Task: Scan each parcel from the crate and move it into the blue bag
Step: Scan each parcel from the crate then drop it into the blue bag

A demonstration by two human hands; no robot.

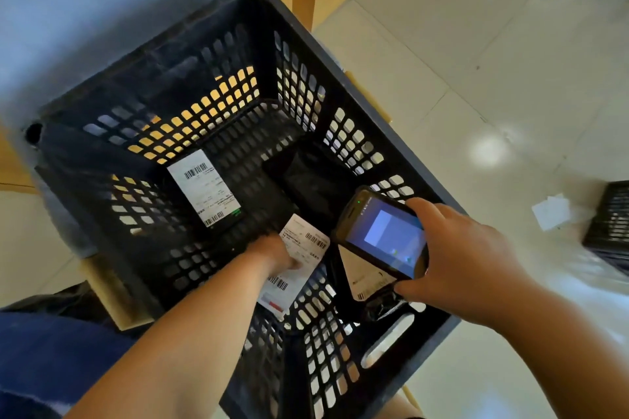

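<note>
Crate: black, perforated plastic, with four parcels showing on its floor.
Picked parcel: a dark poly mailer with a white barcode label, low in the crate near its front wall and tilted up at the left hand.
Left hand: reaches down into the crate. The thumb lies across the label; the other fingers are hidden underneath and blurred, so this reads as a pinch on the mailer's edge.
Right hand: fingers curl round the scanner, one over its top edge and the thumb at its bottom edge. The lit screen faces up, just beside the picked parcel.
Handling: it looks light, soft and floppy, with a slick film that could slide out of a thin pinch. A grip at the edge that keeps the barcode uncovered and flat should suit the scan.
Other parcels: labelled mailer at the left, plain dark mailer behind, and another label beneath the scanner.
Blue bag: blurred blue material shows beyond the crate, but whether it is the bag cannot be told.
</note>
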